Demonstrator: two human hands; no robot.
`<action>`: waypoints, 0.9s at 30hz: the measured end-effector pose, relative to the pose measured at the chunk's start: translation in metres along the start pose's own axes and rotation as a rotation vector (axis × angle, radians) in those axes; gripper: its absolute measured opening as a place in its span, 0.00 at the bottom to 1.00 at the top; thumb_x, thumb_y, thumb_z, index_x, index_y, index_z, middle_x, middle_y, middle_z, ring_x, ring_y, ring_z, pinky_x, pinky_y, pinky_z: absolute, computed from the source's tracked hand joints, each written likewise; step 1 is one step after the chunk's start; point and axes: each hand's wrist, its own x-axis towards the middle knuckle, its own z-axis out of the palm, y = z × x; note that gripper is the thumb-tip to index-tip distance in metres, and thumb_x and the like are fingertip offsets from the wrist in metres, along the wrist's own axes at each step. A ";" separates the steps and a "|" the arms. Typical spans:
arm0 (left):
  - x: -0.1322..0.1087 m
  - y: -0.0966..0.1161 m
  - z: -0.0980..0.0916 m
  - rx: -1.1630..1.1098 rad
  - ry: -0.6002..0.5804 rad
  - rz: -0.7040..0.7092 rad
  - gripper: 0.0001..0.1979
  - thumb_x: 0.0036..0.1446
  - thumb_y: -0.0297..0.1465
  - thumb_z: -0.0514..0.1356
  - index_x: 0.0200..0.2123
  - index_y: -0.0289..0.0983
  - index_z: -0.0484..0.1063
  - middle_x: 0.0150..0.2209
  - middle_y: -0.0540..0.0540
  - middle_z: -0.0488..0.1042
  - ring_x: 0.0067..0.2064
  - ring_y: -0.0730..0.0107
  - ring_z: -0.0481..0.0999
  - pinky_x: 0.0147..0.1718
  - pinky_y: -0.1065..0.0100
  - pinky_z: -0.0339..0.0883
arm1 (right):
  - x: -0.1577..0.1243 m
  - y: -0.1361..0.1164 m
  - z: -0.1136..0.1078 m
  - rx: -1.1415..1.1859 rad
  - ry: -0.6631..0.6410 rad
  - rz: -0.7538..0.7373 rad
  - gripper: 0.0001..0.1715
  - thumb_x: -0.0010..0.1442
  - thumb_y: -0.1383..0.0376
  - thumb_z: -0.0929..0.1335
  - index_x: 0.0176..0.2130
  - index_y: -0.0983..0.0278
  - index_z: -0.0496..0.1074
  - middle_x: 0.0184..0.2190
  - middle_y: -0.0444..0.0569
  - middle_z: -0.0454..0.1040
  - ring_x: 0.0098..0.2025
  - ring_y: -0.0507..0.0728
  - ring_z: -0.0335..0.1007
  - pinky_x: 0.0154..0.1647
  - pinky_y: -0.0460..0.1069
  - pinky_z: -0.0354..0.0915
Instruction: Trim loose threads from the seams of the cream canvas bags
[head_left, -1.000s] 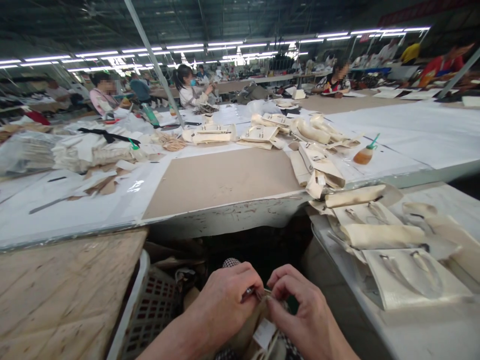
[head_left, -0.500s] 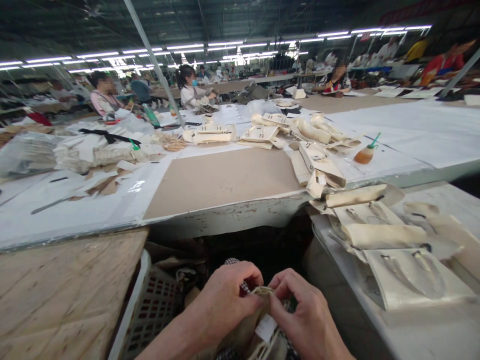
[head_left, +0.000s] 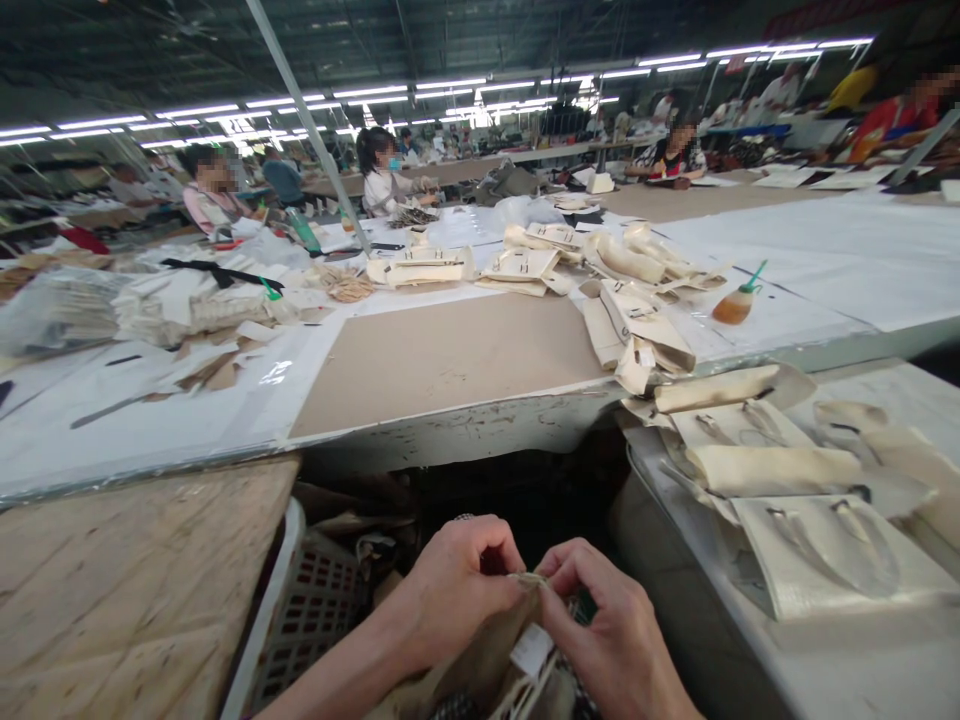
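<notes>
Low in the view, my left hand (head_left: 466, 570) and my right hand (head_left: 604, 620) both pinch the top edge of a beige fabric piece (head_left: 491, 650). Their fingertips nearly meet at that edge. A small white label (head_left: 531, 652) shows on the cloth just below the right thumb. Bits of black-and-white checked cloth (head_left: 454, 706) peek out beside and beneath it. The lower part of the piece runs out of the frame, and its full shape is hidden by my hands.
A plastic basket (head_left: 311, 600) stands at my left beside a brown-covered table (head_left: 112, 590). Cream handbags (head_left: 832, 560) lie on the right-hand table. Across the white worktable (head_left: 442, 435) are more bags, a glue bottle (head_left: 733, 303) and stacked pieces (head_left: 184, 305). Several people work behind.
My left hand has shifted slightly up, and the checked strip at its fingertips is now mostly out of sight. Both hands keep their pinch on the fabric edge.
</notes>
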 end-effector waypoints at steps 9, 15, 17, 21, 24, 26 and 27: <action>0.010 -0.019 -0.009 -0.277 -0.128 -0.080 0.09 0.42 0.32 0.67 0.27 0.34 0.73 0.24 0.53 0.71 0.27 0.72 0.67 0.27 0.71 0.60 | 0.002 -0.001 0.006 0.052 -0.052 0.088 0.12 0.59 0.65 0.66 0.25 0.60 0.61 0.30 0.43 0.76 0.30 0.53 0.73 0.32 0.45 0.66; -0.038 -0.008 -0.040 -0.106 -0.070 -0.105 0.18 0.42 0.29 0.68 0.41 0.38 0.74 0.35 0.53 0.74 0.33 0.71 0.69 0.31 0.73 0.62 | 0.004 -0.003 0.013 0.124 -0.006 0.192 0.08 0.56 0.60 0.68 0.35 0.58 0.65 0.28 0.40 0.77 0.30 0.54 0.75 0.29 0.45 0.67; -0.058 -0.008 -0.046 -0.036 -0.026 -0.189 0.19 0.41 0.29 0.68 0.40 0.39 0.74 0.36 0.54 0.74 0.32 0.71 0.69 0.29 0.74 0.60 | 0.003 -0.001 0.013 0.126 0.006 0.177 0.11 0.57 0.59 0.68 0.41 0.57 0.68 0.29 0.39 0.77 0.30 0.54 0.75 0.32 0.45 0.68; -0.082 -0.027 -0.039 -0.060 0.059 -0.312 0.14 0.43 0.30 0.67 0.36 0.37 0.73 0.32 0.55 0.72 0.29 0.73 0.67 0.25 0.74 0.56 | 0.003 0.008 0.010 0.133 -0.080 0.031 0.14 0.61 0.61 0.66 0.48 0.55 0.73 0.37 0.41 0.77 0.37 0.53 0.75 0.41 0.45 0.68; -0.087 -0.044 -0.027 -0.115 0.127 -0.303 0.10 0.45 0.30 0.66 0.34 0.36 0.74 0.29 0.55 0.72 0.29 0.73 0.67 0.27 0.73 0.57 | 0.004 0.012 0.007 0.147 -0.179 -0.020 0.11 0.64 0.62 0.65 0.44 0.55 0.76 0.40 0.43 0.76 0.41 0.54 0.75 0.42 0.45 0.68; -0.090 -0.049 -0.021 -0.115 0.179 -0.266 0.08 0.45 0.30 0.66 0.32 0.36 0.76 0.29 0.54 0.73 0.31 0.72 0.69 0.29 0.73 0.58 | 0.005 0.013 0.005 0.140 -0.213 -0.015 0.11 0.64 0.62 0.65 0.44 0.56 0.76 0.41 0.44 0.76 0.42 0.54 0.75 0.43 0.45 0.68; -0.091 -0.050 -0.019 -0.112 0.199 -0.253 0.07 0.46 0.30 0.66 0.31 0.36 0.76 0.28 0.54 0.73 0.31 0.71 0.69 0.30 0.73 0.59 | 0.005 0.014 0.004 0.133 -0.222 -0.008 0.11 0.65 0.62 0.65 0.44 0.56 0.76 0.41 0.45 0.77 0.43 0.55 0.75 0.44 0.45 0.69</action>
